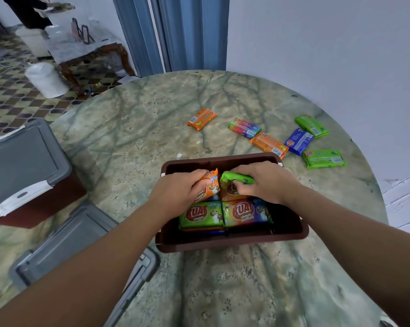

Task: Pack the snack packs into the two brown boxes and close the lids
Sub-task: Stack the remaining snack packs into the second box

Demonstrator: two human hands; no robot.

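An open brown box (pixel 291 228) stands on the marble table in front of me, with snack packs inside. My left hand (pixel 175 193) grips an orange pack (pixel 209 184) over the box's far half. My right hand (pixel 267 182) grips a green pack (pixel 234 178) beside it. A green pack (pixel 200 214) and a rainbow pack (pixel 245 212) lie flat in the near half. A second brown box (pixel 64 197) with a grey lid (pixel 22 159) on it sits at the left. Several loose packs lie beyond the box: orange (pixel 202 119), rainbow (pixel 244 128), orange (pixel 268 143), blue (pixel 298 141), green (pixel 312 125), green (pixel 324 158).
A loose grey lid (pixel 64 246) lies on the table at the near left, partly under my left forearm. The round table (pixel 133 119) stands against a white wall on the right. A small side table, white bags and a person stand far left.
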